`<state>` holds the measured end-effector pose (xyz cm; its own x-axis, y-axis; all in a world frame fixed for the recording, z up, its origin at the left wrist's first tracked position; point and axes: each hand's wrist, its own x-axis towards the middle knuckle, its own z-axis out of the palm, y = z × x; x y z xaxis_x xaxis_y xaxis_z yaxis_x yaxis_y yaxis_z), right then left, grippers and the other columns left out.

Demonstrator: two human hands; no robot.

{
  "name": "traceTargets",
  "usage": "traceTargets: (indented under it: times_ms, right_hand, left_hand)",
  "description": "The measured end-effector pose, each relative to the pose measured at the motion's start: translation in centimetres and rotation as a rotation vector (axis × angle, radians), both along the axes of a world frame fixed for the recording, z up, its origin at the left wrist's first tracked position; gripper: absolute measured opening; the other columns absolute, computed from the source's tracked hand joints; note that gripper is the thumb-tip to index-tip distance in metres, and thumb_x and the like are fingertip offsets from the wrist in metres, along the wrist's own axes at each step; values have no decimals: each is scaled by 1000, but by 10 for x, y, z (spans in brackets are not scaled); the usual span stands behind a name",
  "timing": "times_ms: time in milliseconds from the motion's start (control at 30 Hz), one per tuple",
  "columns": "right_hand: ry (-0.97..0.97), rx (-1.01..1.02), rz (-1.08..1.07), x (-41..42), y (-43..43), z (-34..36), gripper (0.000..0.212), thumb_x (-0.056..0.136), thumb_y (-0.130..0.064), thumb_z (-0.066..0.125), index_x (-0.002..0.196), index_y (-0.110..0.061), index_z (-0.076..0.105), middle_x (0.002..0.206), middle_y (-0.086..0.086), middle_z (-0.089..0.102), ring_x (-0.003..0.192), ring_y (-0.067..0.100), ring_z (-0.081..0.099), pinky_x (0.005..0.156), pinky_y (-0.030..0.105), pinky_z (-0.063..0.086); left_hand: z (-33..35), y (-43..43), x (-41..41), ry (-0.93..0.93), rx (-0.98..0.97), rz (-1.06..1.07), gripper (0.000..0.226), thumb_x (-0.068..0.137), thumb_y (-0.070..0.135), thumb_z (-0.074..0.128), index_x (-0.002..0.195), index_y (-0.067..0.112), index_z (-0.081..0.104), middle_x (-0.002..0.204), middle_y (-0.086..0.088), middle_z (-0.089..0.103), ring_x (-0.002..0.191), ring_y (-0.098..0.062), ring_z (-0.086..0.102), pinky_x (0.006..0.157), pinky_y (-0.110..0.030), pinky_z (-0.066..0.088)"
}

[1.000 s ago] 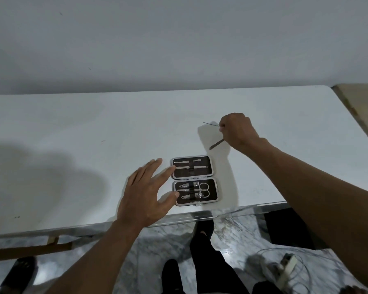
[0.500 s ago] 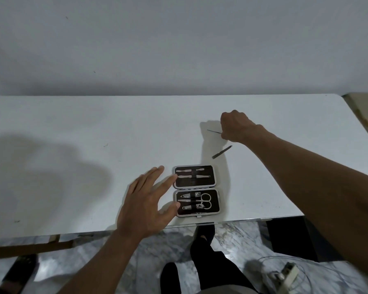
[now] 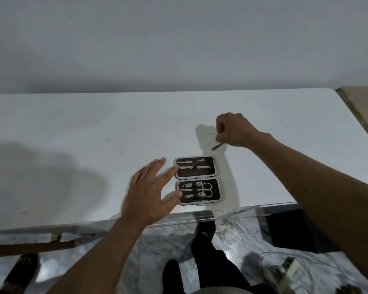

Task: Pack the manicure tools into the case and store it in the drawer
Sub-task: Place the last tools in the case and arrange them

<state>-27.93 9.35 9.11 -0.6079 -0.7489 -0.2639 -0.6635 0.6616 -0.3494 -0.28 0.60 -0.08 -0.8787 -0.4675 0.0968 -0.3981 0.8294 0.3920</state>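
I see a plain pale grey wall (image 3: 179, 39) filling everything toward twelve o'clock, bare except for a few small dark specks. Below it runs a white worktop (image 3: 62, 128), with a broad soft shadow (image 3: 40, 177) lying across it at nine o'clock. At two o'clock a light wooden surface (image 3: 365, 102) sits just beside the worktop's end. Toward six o'clock the floor (image 3: 153, 247) is glossy grey-veined marble. A brown wooden rail (image 3: 30, 248) shows at eight o'clock, and a white power strip (image 3: 289, 270) with thin cables lies at five o'clock.
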Motion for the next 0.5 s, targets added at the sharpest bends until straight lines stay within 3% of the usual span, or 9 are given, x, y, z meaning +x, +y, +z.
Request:
traceTargets:
  times_ms: [200,300,433,500]
  right_hand:
    - [-3,-134,71,38,42,-2,22,81,-4,55,91,-14,73,80,2,72,70,19,64,67,23,48]
    - [41,-137,89,51,57,-5,24,84,-4,55,93,-13,75,90,5,76,79,24,69,78,30,54]
    - [104,-130,107,60,64,-9,24,87,-3,55,99,-9,75,107,9,75,95,29,67,76,24,43]
    - [121,-118,137,63,63,-11,24,88,-4,54,99,-9,75,104,10,75,96,30,67,76,24,41]
  left_hand:
    - [-1,0,0,21,-15,-3,65,82,61,49,142,38,44,153,1,39,142,-17,31,113,-40,27]
    - [0,1,0,16,-8,-7,65,83,62,47,143,39,43,153,1,38,142,-18,30,115,-41,25]
    - [-2,1,0,18,-16,-2,65,83,64,44,144,40,42,154,2,37,143,-17,29,115,-39,22]
    - [-3,1,0,21,-22,-2,65,83,64,44,143,39,42,154,2,37,143,-17,29,115,-39,23]
